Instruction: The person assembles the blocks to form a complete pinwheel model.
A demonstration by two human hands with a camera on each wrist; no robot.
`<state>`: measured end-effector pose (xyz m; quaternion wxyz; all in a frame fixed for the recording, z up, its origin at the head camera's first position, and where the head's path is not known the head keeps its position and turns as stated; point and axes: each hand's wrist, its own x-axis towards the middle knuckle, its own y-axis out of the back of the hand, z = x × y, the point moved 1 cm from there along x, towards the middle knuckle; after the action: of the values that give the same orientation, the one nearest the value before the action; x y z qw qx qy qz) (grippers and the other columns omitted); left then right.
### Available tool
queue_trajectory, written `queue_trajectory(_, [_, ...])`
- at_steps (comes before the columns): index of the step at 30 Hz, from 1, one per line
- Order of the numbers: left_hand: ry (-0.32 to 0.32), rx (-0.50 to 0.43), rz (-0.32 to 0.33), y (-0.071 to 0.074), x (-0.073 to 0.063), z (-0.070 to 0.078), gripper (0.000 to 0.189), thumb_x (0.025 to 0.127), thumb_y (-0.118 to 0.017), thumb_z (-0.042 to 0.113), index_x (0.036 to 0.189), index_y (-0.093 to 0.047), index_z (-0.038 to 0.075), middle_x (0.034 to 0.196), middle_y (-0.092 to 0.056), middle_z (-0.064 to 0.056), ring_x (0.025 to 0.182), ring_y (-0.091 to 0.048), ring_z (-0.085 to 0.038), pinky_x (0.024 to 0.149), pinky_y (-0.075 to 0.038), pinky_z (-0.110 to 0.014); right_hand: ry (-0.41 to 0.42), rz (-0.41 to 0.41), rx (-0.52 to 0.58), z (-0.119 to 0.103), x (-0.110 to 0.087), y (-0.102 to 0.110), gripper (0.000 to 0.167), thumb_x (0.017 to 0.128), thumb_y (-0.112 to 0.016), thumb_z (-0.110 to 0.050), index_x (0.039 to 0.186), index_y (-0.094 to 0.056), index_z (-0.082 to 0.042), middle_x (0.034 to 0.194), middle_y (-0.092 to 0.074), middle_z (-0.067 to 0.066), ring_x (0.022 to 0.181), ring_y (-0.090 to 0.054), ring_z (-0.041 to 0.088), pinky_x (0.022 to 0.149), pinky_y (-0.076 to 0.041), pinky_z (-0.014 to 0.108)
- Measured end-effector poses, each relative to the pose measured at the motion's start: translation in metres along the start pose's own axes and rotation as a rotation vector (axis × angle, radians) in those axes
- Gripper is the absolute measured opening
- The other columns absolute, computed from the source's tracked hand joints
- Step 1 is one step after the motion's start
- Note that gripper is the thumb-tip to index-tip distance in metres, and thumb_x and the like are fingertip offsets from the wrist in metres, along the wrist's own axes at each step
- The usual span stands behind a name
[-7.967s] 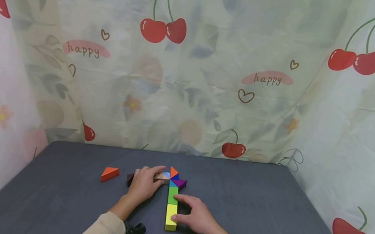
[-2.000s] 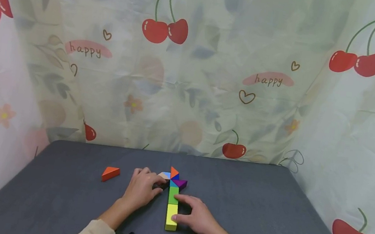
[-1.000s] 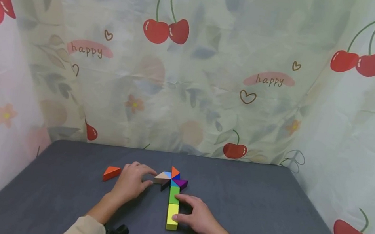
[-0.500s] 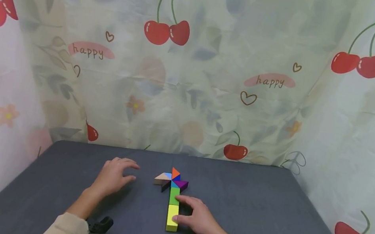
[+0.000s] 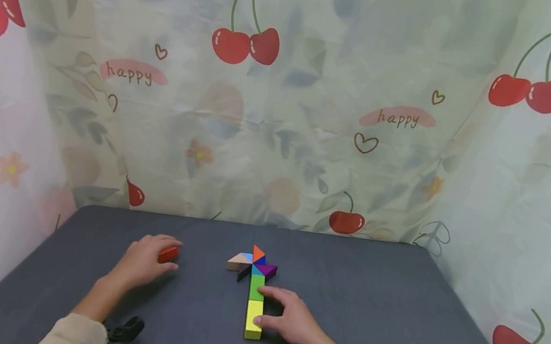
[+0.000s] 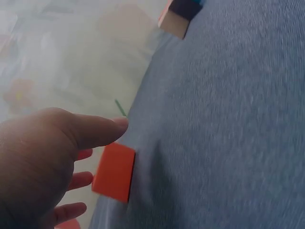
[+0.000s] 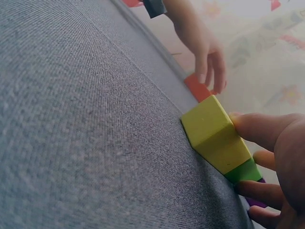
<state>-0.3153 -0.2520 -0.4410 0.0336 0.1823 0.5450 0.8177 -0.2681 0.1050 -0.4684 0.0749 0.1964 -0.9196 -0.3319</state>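
My left hand [image 5: 144, 259] is at an orange-red triangular block [image 5: 169, 254] on the left of the table, thumb and fingers spread around it. In the left wrist view a gap shows between the thumb and the block [image 6: 115, 171]. With its thumb on a yellow block [image 5: 255, 310] and its index fingertip on a green block [image 5: 256, 288], my right hand [image 5: 294, 318] rests beside the column these two form. Above the column, small triangular blocks fan out like a pinwheel: orange [image 5: 257, 253], purple [image 5: 268, 270], beige [image 5: 239, 261] and black [image 5: 243, 274] among them.
A dark grey cloth covers the table [image 5: 368, 302]. A cherry-printed curtain [image 5: 309, 159] stands along its back and sides. A black strap device [image 5: 126, 330] sits at the left wrist, low over the cloth.
The black block now sits in the pinwheel, placed there by my left hand. That hand then let go and moved left to the orange-red block. My right hand has stayed put.
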Motion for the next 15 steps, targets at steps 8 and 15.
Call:
queue_trajectory(8, [0.045,-0.002,0.029,-0.001,-0.003,-0.014,0.049,0.081,-0.079,0.024,0.126,-0.064,0.010,0.126,-0.060,-0.015,0.104,-0.055,-0.035,0.085,-0.040,-0.057,-0.002,-0.002,-0.005,-0.001,0.000,0.001,0.059,0.081,-0.078,-0.042,0.133,-0.061,-0.023,0.135,-0.055,0.003,0.127,-0.043,0.033,0.101,-0.032,0.060])
queue_trajectory(15, [0.083,-0.037,-0.004,-0.005,0.000,-0.022,0.051,0.081,-0.079,0.025,0.127,-0.063,0.010,0.115,-0.064,-0.013,0.093,-0.057,-0.028,0.080,-0.044,-0.050,0.000,0.001,-0.009,0.000,0.000,0.001,0.059,0.081,-0.078,-0.043,0.133,-0.061,-0.023,0.134,-0.056,0.002,0.127,-0.043,0.032,0.102,-0.032,0.060])
